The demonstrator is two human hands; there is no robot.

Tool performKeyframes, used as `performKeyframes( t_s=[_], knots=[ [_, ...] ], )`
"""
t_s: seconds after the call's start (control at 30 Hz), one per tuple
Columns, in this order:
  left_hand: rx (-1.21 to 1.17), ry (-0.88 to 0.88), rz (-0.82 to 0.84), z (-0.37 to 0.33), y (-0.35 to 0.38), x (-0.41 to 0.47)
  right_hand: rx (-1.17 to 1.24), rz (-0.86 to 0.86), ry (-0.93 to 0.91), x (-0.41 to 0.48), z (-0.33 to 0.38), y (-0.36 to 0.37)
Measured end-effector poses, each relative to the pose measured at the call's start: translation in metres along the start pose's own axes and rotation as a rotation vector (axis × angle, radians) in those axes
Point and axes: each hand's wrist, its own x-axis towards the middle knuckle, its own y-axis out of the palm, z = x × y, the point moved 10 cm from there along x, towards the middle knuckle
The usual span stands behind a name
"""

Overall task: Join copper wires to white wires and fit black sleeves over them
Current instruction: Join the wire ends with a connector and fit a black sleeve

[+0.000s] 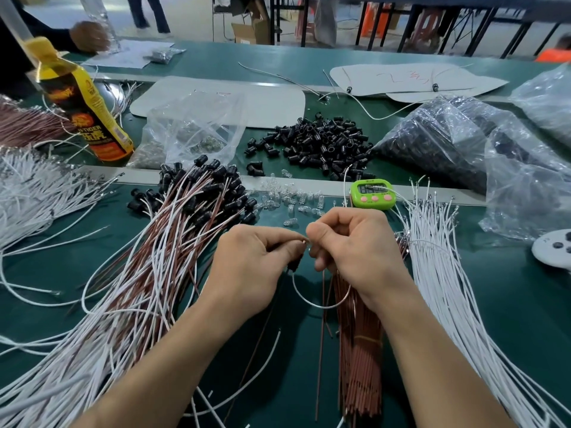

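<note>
A white wire is being held looped between the hands, above the worktop. Its end, by a sleeve, is being pinched in the left hand; a copper wire is being pinched in the right hand.

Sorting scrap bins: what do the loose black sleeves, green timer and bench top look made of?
Black sleeves: likely moulded plastic, semi-gloss glints. Green timer: glossy plastic shell, bright highlights. Bench top: probably rubbery matte mat, dull even green.
</note>
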Motion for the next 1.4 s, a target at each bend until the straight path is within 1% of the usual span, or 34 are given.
performKeyframes(
  t_s=[0.1, 0.23, 0.4, 0.53, 0.73, 1.07, 1.23, 1.4],
  knots=[
    [-0.101, -0.071, 0.041, 0.008, 0.002, 0.004, 0.053, -0.009, 0.026, 0.001, -0.003, -0.003],
    [-0.154, -0.098, 0.063, 0.01, 0.004, 0.005, 0.024, -0.018, 0.003, 0.0, -0.002, -0.004],
    [-0.134, -0.084, 0.067, 0.009, 0.005, 0.005, -0.038, -0.013, -0.026, 0.0, 0.001, -0.004],
    [-0.152, -0.108, 0.069, 0.012, 0.006, 0.004, -0.071, -0.011, -0.03, 0.0, 0.003, -0.004],
    [-0.165, -0.122, 0.057, 0.012, 0.004, 0.004, -0.029, -0.003, -0.026, 0.0, 0.004, -0.005],
    [-0.148, -0.056, 0.115, 0.005, 0.007, 0.004, -0.087, 0.011, -0.033, 0.0, 0.004, -0.003],
    [-0.07, -0.031, 0.113, 0.006, 0.008, 0.002, -0.159, 0.009, -0.055, -0.003, 0.008, -0.001],
    [-0.044, -0.03, 0.113, 0.006, 0.011, 0.0, -0.258, -0.018, -0.076, -0.006, 0.014, -0.002]
  ],
)
